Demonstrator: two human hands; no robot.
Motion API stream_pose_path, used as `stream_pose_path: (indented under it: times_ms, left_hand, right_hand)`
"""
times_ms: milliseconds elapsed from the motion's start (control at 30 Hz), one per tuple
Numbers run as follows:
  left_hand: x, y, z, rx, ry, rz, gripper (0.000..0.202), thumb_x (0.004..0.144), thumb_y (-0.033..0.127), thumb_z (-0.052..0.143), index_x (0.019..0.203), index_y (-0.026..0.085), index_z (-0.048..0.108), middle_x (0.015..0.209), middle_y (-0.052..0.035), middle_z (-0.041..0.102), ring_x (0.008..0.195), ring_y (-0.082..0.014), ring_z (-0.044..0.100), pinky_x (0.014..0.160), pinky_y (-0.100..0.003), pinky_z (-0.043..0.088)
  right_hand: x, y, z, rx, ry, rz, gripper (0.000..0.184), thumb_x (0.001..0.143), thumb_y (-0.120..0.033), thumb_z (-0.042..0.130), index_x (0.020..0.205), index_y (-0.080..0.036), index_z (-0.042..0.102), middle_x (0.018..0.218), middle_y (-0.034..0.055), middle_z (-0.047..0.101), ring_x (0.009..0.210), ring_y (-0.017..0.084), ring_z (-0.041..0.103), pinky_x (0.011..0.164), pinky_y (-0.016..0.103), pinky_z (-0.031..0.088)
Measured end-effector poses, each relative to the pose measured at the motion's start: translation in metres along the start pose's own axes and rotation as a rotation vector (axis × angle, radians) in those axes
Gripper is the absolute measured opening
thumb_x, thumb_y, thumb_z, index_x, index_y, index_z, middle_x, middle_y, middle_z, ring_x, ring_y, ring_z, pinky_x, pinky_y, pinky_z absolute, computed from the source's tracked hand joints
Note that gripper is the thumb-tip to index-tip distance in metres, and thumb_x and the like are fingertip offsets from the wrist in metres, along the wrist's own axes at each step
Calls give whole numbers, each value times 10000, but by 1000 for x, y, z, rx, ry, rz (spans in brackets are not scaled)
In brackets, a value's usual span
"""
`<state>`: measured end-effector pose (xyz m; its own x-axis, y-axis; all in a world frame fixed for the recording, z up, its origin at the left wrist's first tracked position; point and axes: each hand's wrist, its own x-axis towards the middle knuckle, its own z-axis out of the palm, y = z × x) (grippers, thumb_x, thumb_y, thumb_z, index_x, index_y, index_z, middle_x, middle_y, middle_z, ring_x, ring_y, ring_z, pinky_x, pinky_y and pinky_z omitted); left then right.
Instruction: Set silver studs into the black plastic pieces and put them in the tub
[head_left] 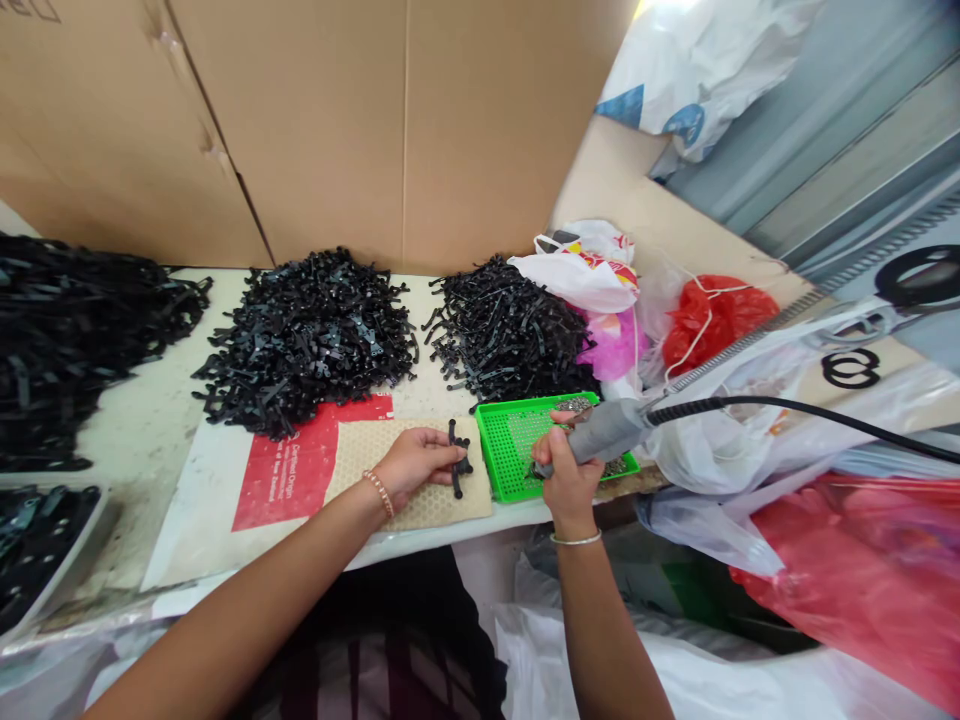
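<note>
Two hands at the bench's front edge. Left hand (417, 462) pinches a small black plastic bracket part (458, 460) down onto a beige perforated mat (435, 505). Right hand (568, 478) is wrapped round a grey corded power screwdriver (606, 430), tip down inside a green plastic mesh tray (517, 445) of small screws, just right of the mat.

Risks, as judged:
- tray sits near the front edge; a nudge from the driver could tip screws off.
- black cable (825, 412) trails over loose plastic bags (750, 420); a snag could jerk the tool.
- left fingers lie close to where the bit would land; a slip could nick them.
- three heaps of black plastic parts (307, 335) along the back edge could slide.
</note>
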<state>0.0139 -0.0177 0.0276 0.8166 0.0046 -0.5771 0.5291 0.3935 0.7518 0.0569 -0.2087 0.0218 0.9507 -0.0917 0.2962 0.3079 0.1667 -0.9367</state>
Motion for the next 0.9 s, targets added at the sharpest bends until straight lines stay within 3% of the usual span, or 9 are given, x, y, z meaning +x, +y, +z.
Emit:
stream_pose_path:
  times_ms: [267, 500, 700, 900]
  left_hand:
    - [-1, 1, 1, -4, -12, -6, 159, 658, 56, 794, 663, 94, 640, 654, -39, 665, 575, -118, 628, 503, -184, 535]
    - [0, 0, 1, -15, -11, 5, 172, 643, 56, 808, 653, 84, 638, 652, -46, 663, 561, -119, 622, 500, -194, 535]
    - [3, -4, 0, -33, -59, 34, 208, 612, 110, 844, 653, 82, 643, 648, -47, 657, 562, -118, 617, 529, -210, 548]
    - [6, -7, -1, -23, -71, 44, 229, 615, 161, 854, 666, 88, 643, 659, -46, 664, 540, -109, 611, 513, -203, 538]
  right_hand:
    - [-1, -1, 3, 25, -9, 11, 255, 799, -384, 691, 900, -197, 550, 495, -85, 458, 422, 89, 427, 441, 219, 367]
    - [4, -16, 10, 113, 91, -9, 307, 780, -334, 695, 1024, -187, 581, 487, -97, 452, 424, 79, 393, 459, 207, 369]
    - [18, -43, 53, 332, 81, -25, 296, 766, -394, 673, 970, -208, 568, 446, -121, 374, 387, 73, 321, 438, 195, 330]
    - [21, -32, 95, 372, 21, 83, 338, 729, -425, 703, 939, -211, 546, 449, -122, 369, 384, 74, 317, 431, 201, 315]
